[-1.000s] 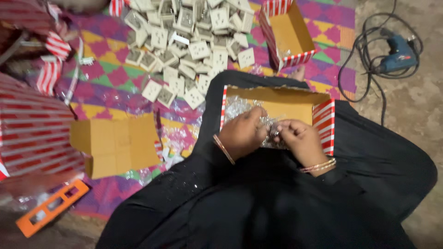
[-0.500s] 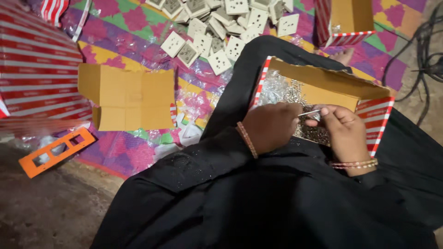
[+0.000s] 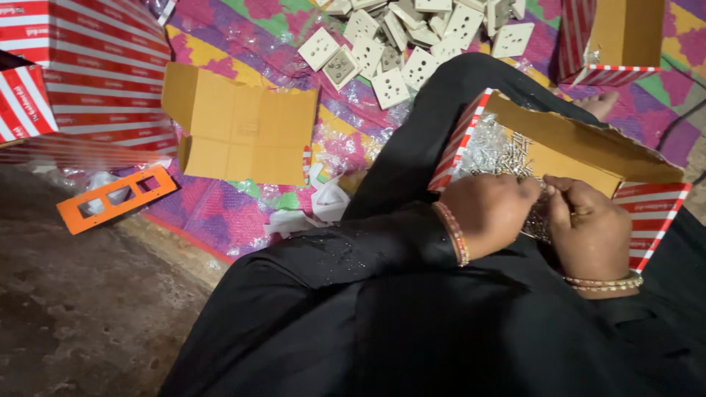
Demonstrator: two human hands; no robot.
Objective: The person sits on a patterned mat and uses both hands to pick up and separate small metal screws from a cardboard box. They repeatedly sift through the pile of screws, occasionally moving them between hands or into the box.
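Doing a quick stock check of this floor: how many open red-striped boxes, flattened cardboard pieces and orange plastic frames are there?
Open red-striped boxes: 2, the lap box under both hands, and one on the mat.
Flattened cardboard: 1
Orange frame: 1
Total: 4

Heaped white square plastic socket plates on a pink, green and yellow patterned mat — just beside them, a flattened brown cardboard sheet. Near that, on bare ground, a flat orange plastic frame. Stacked red-and-white striped cartons at far left — another open striped carton top right.
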